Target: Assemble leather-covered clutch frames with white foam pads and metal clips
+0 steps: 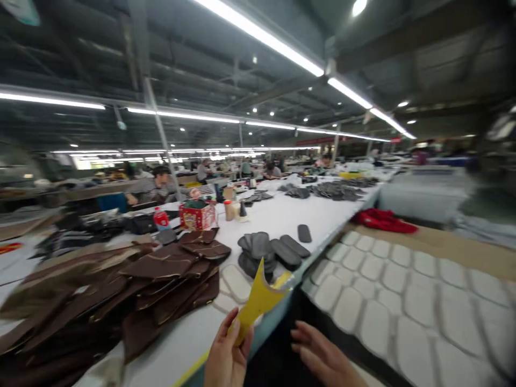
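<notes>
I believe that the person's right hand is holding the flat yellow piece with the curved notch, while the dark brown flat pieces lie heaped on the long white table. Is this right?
Not quite: the head view shows the left hand, not the right, holding the flat yellow piece. The dark brown flat pieces do lie heaped on the long white table.

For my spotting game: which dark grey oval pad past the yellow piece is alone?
The grey oval pad behind and right of the pad pile beyond the yellow piece in the left hand: it lies by itself; the others bunch together.
</notes>
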Action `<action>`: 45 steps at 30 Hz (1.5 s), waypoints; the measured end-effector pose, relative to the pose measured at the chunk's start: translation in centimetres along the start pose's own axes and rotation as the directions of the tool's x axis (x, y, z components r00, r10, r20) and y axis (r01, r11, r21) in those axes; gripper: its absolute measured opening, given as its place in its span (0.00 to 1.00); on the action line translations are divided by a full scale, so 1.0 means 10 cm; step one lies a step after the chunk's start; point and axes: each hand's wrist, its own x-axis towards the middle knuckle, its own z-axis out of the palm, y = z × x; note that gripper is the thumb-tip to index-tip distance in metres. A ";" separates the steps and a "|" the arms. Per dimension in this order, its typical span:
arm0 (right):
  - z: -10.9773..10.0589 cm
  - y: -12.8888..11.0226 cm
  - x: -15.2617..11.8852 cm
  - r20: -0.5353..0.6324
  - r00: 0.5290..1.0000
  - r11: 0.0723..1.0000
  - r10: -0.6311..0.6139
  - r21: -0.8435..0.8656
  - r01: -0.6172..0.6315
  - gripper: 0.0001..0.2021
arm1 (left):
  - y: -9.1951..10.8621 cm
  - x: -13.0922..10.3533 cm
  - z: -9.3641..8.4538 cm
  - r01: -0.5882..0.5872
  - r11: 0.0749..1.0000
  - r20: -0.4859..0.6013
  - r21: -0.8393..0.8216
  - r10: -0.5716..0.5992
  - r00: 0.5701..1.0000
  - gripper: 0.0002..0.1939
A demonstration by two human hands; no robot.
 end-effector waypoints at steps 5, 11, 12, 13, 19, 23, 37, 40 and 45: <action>0.01 -0.11 -0.12 -0.131 0.991 0.731 -0.032 0.673 0.112 0.25 | -0.94 -0.33 0.29 0.468 0.852 0.222 0.234 -0.516 0.828 0.13; -0.77 0.13 -0.95 -0.671 0.718 0.904 0.185 0.403 0.143 0.22 | -1.47 -0.27 0.26 -0.213 0.534 0.515 0.818 -0.515 0.686 0.22; -0.96 0.19 -1.12 -0.681 0.706 0.960 0.194 0.280 0.007 0.24 | -1.51 -0.18 0.27 -0.467 0.434 0.631 0.770 -0.411 0.658 0.26; -1.13 0.25 -1.29 -0.662 0.721 0.979 0.205 0.153 -0.137 0.26 | -1.56 -0.09 0.30 -0.675 0.301 0.736 0.673 -0.354 0.577 0.31; -1.58 0.67 -1.72 -0.412 0.831 0.795 0.373 -0.320 -0.515 0.24 | -2.12 0.06 0.68 -0.986 -0.070 0.730 0.150 -0.665 0.158 0.60; -1.48 0.95 -1.55 -0.426 0.769 0.531 0.477 -0.558 -0.638 0.29 | -2.42 0.00 0.80 -0.987 -0.057 0.616 0.151 -0.775 0.139 0.59; -1.45 1.16 -0.97 -0.403 0.837 0.385 0.371 -0.753 -0.533 0.25 | -2.44 0.10 0.80 -0.982 0.002 0.602 0.187 -0.790 0.113 0.63; -1.46 1.17 -0.95 -0.406 0.849 0.391 0.338 -0.760 -0.519 0.24 | -2.44 0.10 0.85 -0.980 0.012 0.589 0.200 -0.800 0.111 0.63; -1.45 1.20 -0.92 -0.404 0.859 0.396 0.315 -0.767 -0.506 0.23 | -2.45 0.09 0.88 -0.983 -0.007 0.562 0.186 -0.819 0.112 0.64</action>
